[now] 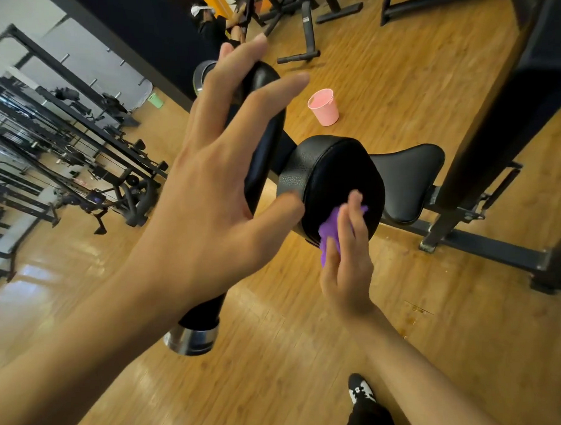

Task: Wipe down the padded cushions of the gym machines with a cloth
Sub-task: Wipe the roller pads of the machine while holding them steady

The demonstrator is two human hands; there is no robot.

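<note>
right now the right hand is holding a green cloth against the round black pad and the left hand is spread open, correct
Not quite: the cloth is purple, not green. The head view shows the right hand holding it against the round black pad, with the left hand spread open.

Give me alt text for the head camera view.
The right hand holds a purple cloth against a round black cushion on a gym machine; the open left hand is over a black padded bar. A pink cup stands on the wooden floor.
</note>
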